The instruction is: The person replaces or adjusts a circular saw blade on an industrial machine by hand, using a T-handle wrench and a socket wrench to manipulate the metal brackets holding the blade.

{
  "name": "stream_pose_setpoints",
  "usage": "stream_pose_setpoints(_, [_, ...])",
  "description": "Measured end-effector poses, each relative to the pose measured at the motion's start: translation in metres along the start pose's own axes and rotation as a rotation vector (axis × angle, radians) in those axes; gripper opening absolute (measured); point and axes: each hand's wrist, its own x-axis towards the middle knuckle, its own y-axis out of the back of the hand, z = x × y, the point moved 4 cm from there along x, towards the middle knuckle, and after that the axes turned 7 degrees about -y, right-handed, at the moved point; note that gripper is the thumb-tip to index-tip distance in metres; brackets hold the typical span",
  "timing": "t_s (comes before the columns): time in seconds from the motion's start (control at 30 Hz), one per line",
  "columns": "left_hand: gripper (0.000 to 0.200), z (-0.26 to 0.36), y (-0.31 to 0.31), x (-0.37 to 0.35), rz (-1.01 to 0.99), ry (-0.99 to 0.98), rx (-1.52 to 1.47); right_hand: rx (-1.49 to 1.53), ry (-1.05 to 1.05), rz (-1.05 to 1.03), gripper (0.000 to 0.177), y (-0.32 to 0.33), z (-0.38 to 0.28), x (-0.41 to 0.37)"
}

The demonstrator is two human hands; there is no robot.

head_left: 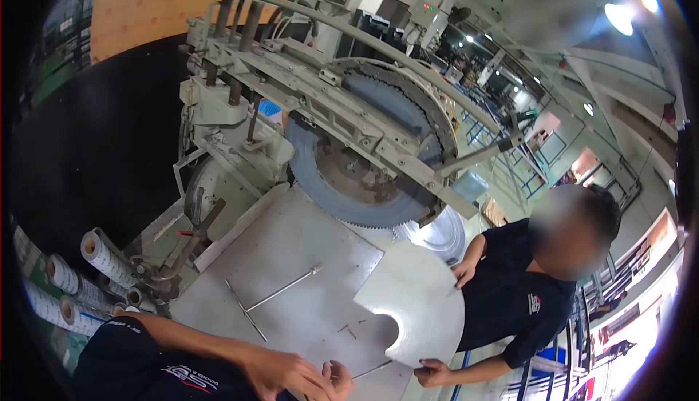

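My left hand (pixel 280 370) is at the bottom centre, its fingers curled together beside my right hand; what they hold, if anything, is hidden. My right hand (pixel 337 381) is closed at the bottom edge, at the end of a thin metal rod (pixel 373 370) that points right. A T-shaped metal tool (pixel 284 289) lies on the grey metal surface (pixel 284 237), with small screws (pixel 348 328) to its right. A co-worker's two hands hold a pale curved plate (pixel 426 292) with a round notch, over the surface's right side.
A large toothed saw blade (pixel 349 172) stands in the machine (pixel 313 102) ahead. The co-worker (pixel 510 277), in a dark shirt, is at the right. Printed rolls (pixel 105 255) are at the left. Blue-framed racks (pixel 524 164) stand at the back right.
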Motion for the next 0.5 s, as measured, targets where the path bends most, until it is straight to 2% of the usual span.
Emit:
stream_pose_setpoints(0.1, [0.047, -0.021, -0.03, 0.027, -0.121, -0.026, -0.075, -0.02, -0.172, -0.079, 0.033, -0.02, 0.06, 0.012])
stream_pose_setpoints(0.17, [0.049, -0.043, -0.05, 0.042, -0.248, -0.121, -0.147, -0.043, -0.297, -0.13, 0.033, -0.035, 0.117, 0.023])
stream_pose_setpoints(0.23, [0.053, -0.045, -0.059, 0.058, -0.315, -0.223, -0.188, -0.051, -0.325, -0.148, 0.032, -0.043, 0.137, 0.023])
stream_pose_setpoints(0.3, [0.058, -0.03, -0.053, 0.074, -0.333, -0.331, -0.186, -0.04, -0.215, -0.096, 0.028, -0.034, 0.077, 0.009])
stream_pose_setpoints(0.4, [0.05, -0.025, -0.064, 0.083, -0.392, -0.393, -0.252, -0.036, -0.111, -0.031, 0.023, -0.018, 0.006, -0.007])
stream_pose_setpoints(0.5, [0.044, -0.012, -0.077, 0.099, -0.272, -0.27, -0.44, 0.01, -0.09, 0.008, 0.02, -0.013, -0.021, -0.016])
